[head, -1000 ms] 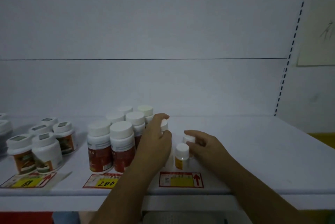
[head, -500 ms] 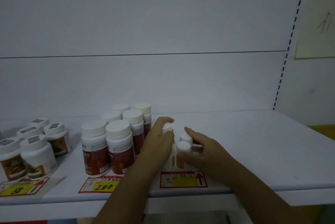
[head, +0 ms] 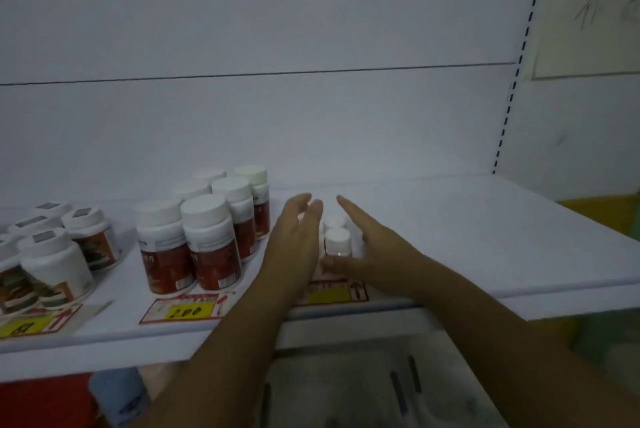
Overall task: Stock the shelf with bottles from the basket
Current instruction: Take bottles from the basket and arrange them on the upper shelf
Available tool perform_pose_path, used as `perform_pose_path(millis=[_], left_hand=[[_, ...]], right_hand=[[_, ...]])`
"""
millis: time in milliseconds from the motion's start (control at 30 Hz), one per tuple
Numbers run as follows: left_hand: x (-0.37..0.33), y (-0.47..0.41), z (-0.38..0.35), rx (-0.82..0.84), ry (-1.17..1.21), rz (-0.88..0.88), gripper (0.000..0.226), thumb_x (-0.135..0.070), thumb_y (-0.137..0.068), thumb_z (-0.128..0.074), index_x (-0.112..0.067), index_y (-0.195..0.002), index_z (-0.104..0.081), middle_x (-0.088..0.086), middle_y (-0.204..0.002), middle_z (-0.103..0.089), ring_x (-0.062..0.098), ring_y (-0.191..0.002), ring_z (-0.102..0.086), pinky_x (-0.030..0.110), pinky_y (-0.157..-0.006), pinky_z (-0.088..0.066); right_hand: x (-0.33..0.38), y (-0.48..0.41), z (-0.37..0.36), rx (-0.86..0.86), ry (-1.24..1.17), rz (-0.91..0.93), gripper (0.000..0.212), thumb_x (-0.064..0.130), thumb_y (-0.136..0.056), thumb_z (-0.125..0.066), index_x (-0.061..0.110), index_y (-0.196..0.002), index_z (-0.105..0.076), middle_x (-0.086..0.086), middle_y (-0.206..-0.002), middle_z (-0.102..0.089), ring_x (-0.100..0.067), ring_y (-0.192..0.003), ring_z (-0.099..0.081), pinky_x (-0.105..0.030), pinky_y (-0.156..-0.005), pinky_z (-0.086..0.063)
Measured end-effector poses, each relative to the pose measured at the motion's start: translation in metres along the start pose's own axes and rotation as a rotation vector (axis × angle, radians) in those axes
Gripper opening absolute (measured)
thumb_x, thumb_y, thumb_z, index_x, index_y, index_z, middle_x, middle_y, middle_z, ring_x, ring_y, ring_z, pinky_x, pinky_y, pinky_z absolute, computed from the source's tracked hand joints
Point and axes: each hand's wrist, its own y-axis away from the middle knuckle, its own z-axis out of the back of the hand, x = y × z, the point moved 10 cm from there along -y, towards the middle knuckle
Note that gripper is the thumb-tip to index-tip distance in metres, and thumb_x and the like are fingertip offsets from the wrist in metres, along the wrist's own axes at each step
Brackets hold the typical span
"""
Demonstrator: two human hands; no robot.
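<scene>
Small white-capped bottles [head: 337, 244] stand in a tight cluster on the white shelf [head: 485, 237], behind a red and yellow price tag [head: 334, 292]. My left hand [head: 294, 244] lies flat along the cluster's left side, fingers straight. My right hand [head: 374, 247] lies flat along its right side, thumb at the front of the nearest bottle. Both palms face the bottles; neither hand grips one. The basket [head: 363, 389] shows dimly below the shelf edge.
Larger red-labelled bottles [head: 207, 244] stand just left of my left hand, above a tag marked 200 [head: 185, 311]. Squat white jars [head: 59, 261] sit at the far left. The shelf's right half is bare up to the perforated upright [head: 512, 81].
My hands went from curled around single small bottles to flat, straight-fingered palms on either side of the cluster. The bottles now stand closer together.
</scene>
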Motion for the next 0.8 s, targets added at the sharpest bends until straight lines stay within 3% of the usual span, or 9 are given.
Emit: perform_pose_path(millis=[100,167,233,267,333,467,567,667,800], left_hand=[[-0.039,0.034,0.031,-0.183,-0.071,-0.262,0.032,-0.027,-0.095,-0.043,-0.018,-0.124,-0.052,0.0,-0.134,-0.051,0.013,-0.126,-0.043,0.03,-0.107,-0.034],[-0.068,0.084,0.053,-0.333,-0.135,-0.57,0.026,-0.02,-0.091,-0.045,-0.015,-0.112,-0.059,-0.001,-0.126,-0.054,0.012,-0.125,-0.046,0.029,-0.108,-0.036],[-0.062,0.135,0.057,-0.36,-0.208,-0.774,0.02,-0.012,-0.091,-0.045,-0.012,-0.102,-0.061,-0.003,-0.115,-0.058,0.01,-0.115,-0.053,0.023,-0.1,-0.04],[-0.045,0.153,0.053,-0.318,-0.212,-0.76,0.018,-0.011,-0.09,-0.045,-0.014,-0.097,-0.061,-0.007,-0.108,-0.06,0.005,-0.107,-0.056,0.019,-0.094,-0.042],[0.01,0.165,0.039,-0.2,-0.206,-0.506,0.019,-0.011,-0.088,-0.049,-0.025,-0.084,-0.061,-0.012,-0.089,-0.064,-0.008,-0.089,-0.058,0.007,-0.079,-0.043],[0.131,0.17,0.004,0.004,-0.174,0.014,0.033,0.01,-0.084,-0.055,-0.021,-0.079,-0.065,-0.006,-0.083,-0.067,0.005,-0.082,-0.062,0.001,-0.07,-0.043],[0.176,0.161,-0.021,0.162,-0.227,0.11,0.034,0.01,-0.082,-0.058,-0.023,-0.075,-0.064,-0.011,-0.083,-0.065,0.013,-0.085,-0.063,0.015,-0.086,-0.046],[0.218,0.143,-0.052,0.308,-0.391,0.142,0.018,0.002,-0.081,-0.06,-0.015,-0.083,-0.067,-0.001,-0.088,-0.069,0.024,-0.091,-0.064,0.001,-0.09,-0.033],[0.293,0.126,-0.123,0.734,-0.666,0.236,0.032,-0.017,-0.083,-0.062,-0.013,-0.115,-0.059,0.006,-0.122,-0.061,0.023,-0.111,-0.056,0.026,-0.093,-0.044]], right_hand=[[0.015,0.029,0.039,-0.28,0.101,0.042,0.075,0.045,-0.081,-0.061,0.026,-0.143,-0.024,0.003,-0.153,-0.027,-0.012,-0.138,-0.027,-0.032,-0.111,-0.027],[0.035,0.074,0.068,-0.536,0.022,0.221,0.046,0.03,-0.085,-0.061,0.017,-0.127,-0.048,-0.004,-0.132,-0.053,-0.006,-0.118,-0.048,-0.023,-0.1,-0.043],[0.045,0.129,0.077,-0.65,0.015,0.437,0.019,0.016,-0.085,-0.058,0.011,-0.103,-0.06,-0.003,-0.104,-0.061,-0.004,-0.097,-0.055,-0.014,-0.084,-0.048],[0.038,0.153,0.071,-0.641,0.02,0.485,0.011,0.013,-0.085,-0.058,0.011,-0.094,-0.062,-0.001,-0.097,-0.06,-0.004,-0.092,-0.056,-0.013,-0.081,-0.046],[0.003,0.18,0.049,-0.528,0.012,0.406,0.006,0.013,-0.083,-0.059,0.009,-0.083,-0.063,0.001,-0.09,-0.059,-0.005,-0.086,-0.056,-0.012,-0.078,-0.044],[-0.113,0.194,-0.019,-0.178,-0.057,-0.08,0.02,0.002,-0.08,-0.065,0.022,-0.082,-0.062,0.006,-0.085,-0.061,-0.009,-0.078,-0.058,-0.01,-0.069,-0.047],[-0.177,0.195,-0.063,0.003,-0.013,-0.3,0.026,0.011,-0.08,-0.068,0.033,-0.084,-0.055,0.018,-0.084,-0.055,-0.008,-0.076,-0.056,0.001,-0.064,-0.04],[-0.21,0.177,-0.102,0.151,0.11,-0.386,0.022,0.018,-0.081,-0.067,0.023,-0.101,-0.06,0.004,-0.1,-0.059,-0.008,-0.079,-0.055,-0.003,-0.06,-0.036],[-0.224,0.134,-0.153,0.348,0.323,-0.336,0.036,0.018,-0.086,-0.058,0.013,-0.121,-0.054,-0.006,-0.126,-0.055,-0.02,-0.107,-0.056,-0.014,-0.081,-0.036]])
